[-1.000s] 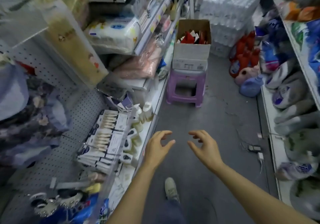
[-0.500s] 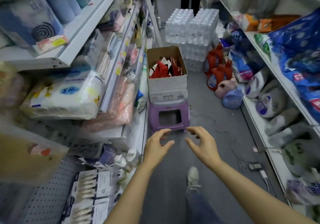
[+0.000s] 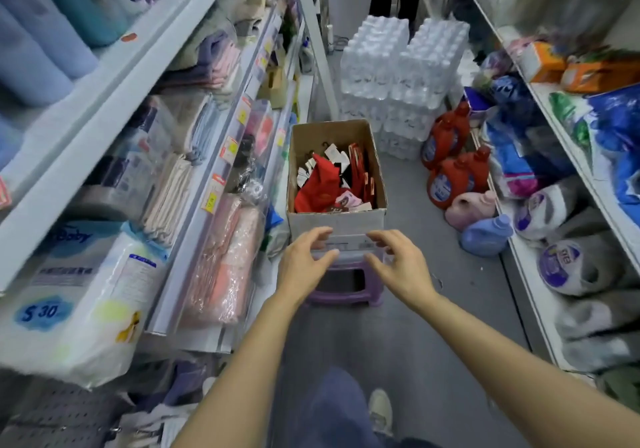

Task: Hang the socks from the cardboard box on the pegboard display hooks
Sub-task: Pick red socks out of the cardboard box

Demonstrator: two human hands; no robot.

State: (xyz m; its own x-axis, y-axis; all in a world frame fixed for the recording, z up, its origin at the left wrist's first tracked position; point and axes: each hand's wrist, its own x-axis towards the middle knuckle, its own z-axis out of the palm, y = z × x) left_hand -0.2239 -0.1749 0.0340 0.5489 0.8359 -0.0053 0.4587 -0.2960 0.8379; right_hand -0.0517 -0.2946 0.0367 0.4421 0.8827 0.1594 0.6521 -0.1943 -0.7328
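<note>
Socks (image 3: 323, 184) piled in box (image 3: 337, 220), box parked on stool (image 3: 346, 297) for easy reach. Left hand (image 3: 301, 264), right hand (image 3: 401, 265) held just before box, fingers loosely spread, nothing gripped, probably readied for grab. Pegboard (image 3: 59, 416) spotted behind-left of box.

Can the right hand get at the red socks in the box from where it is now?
Probably yes. The cardboard box is open-topped, the red socks lie exposed, and the right hand hovers empty at its near wall with nothing between.

socks (image 3: 322, 184) lie in the cardboard box (image 3: 336, 224) on a stool (image 3: 346, 297); bottled water packs (image 3: 401, 63) stand behind it, shelves (image 3: 114, 101) left.
</note>
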